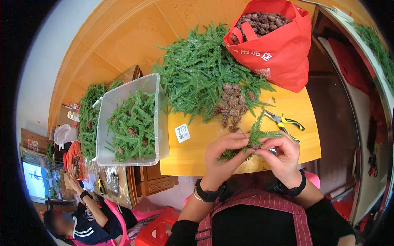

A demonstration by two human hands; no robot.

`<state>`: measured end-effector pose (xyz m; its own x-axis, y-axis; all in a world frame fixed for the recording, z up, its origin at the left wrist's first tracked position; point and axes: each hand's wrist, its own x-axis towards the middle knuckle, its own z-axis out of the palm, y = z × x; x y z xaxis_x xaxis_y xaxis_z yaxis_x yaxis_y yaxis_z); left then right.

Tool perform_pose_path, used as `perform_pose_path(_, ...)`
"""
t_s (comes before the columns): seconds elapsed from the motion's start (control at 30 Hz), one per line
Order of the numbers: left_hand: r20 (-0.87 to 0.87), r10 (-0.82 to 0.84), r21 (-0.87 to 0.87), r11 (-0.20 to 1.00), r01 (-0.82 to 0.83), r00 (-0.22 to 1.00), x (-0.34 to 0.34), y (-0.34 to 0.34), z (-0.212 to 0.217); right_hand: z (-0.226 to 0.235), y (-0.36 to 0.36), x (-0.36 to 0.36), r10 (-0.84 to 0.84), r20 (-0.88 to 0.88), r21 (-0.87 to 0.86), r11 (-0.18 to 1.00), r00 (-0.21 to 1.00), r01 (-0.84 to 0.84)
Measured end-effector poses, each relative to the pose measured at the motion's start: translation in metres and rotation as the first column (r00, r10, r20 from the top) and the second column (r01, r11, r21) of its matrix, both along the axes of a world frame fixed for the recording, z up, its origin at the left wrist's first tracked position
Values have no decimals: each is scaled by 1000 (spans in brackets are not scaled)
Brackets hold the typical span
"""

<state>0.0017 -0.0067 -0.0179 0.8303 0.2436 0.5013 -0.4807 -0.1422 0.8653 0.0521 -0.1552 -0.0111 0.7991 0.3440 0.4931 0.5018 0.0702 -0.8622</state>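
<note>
Gently steady the green sprig (257,133) between left hand (223,152) and right hand (284,155), pinched mid-length by both; best to press the apparent brown cone (254,145) snugly inward without crushing needles, leaving the pliers (280,120) lying just beyond the right hand

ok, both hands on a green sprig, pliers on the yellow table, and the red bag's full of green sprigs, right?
No: the red bag holds brown pine cones, per the head view. Rest stands: left hand and right hand on the green sprig, pliers on the yellow table.
</note>
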Motion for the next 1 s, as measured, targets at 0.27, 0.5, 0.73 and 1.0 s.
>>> perform_pose_path(0.27,21,41,174,984,-44,999,-5,10,7,21,-28,17,116,223,-153,985,968,-83)
perform_pose_path(0.5,-52,-120,227,965,128,991,-7,10,19,62,-18,49,308,299,-478,868,903,-137)
perform_pose_path(0.73,-71,-198,194,959,208,978,-12,13,26,59,-15,61,772,-99,-355,562,628,-747)
perform_pose_path(1.0,-111,-233,169,954,249,966,-12,15,26,54,-11,57,686,-323,-215,618,653,-756)
